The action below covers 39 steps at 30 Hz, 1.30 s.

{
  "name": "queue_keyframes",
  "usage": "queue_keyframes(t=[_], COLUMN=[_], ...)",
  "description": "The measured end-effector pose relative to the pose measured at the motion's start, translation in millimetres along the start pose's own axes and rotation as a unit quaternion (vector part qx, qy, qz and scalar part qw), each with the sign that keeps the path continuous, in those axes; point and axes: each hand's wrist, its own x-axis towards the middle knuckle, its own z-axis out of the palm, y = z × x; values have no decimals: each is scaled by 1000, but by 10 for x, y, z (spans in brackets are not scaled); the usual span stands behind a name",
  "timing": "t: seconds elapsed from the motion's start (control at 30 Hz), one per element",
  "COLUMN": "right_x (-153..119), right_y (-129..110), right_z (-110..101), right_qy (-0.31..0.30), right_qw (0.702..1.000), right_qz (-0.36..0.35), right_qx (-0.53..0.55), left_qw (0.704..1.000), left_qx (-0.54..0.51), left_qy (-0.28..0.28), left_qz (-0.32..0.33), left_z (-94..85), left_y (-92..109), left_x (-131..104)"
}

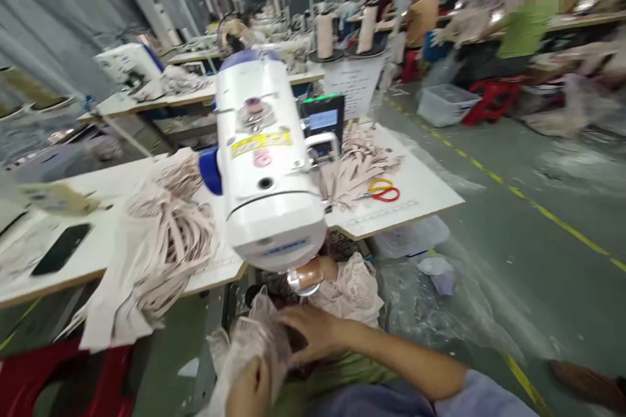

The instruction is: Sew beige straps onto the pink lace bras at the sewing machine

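Observation:
Below the head of a white sewing machine (274, 176), a bunched piece of pale, sheer fabric (261, 332) is between my two hands. My left hand (250, 386), at the bottom edge, is closed on its lower part, and the fingers are partly hidden and blurred. From the right, my right hand (315, 333) curves its fingers and thumb onto the side of the same fabric. Beyond my right hand, pale pink lace fabric (359, 290) lies bunched beside the machine's lower end.
Pale fabric strips (171, 228) hang over the left table edge beside a black phone (62, 249). On the right side lie more strips (357, 169), scissors with yellow and red handles (384, 190) and a lit display (323, 120). Co-workers sit farther back near a clear bin (446, 104).

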Motion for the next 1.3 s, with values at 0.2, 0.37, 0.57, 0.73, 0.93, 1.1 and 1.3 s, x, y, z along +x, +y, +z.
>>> queue_keyframes(t=[0.2,0.37,0.57,0.73,0.93,1.1,1.3], right_x=[-153,-615,-652,246,731,453,-121], right_y=[-173,-495,-159,330,523,402,-142], right_z=[-211,-677,-1406,-2175,-2463,-2353,-1643], right_qy=[-85,-78,73,334,444,463,311], right_qw=[994,989,977,882,838,854,864], right_qz=[-26,67,201,308,303,237,131], right_qx=[60,106,-20,-127,-93,8,374], left_qw=[988,865,834,897,934,939,866], left_qx=[-140,-390,-481,-316,-240,-124,78], left_qy=[-33,-310,-262,-309,-251,-97,104], left_qz=[58,-52,-69,26,81,306,482], left_z=[-68,329,574,626,538,308,-95], left_y=[13,653,1028,934,993,1200,1288], left_x=[-94,-39,-124,-212,-216,-207,-29])
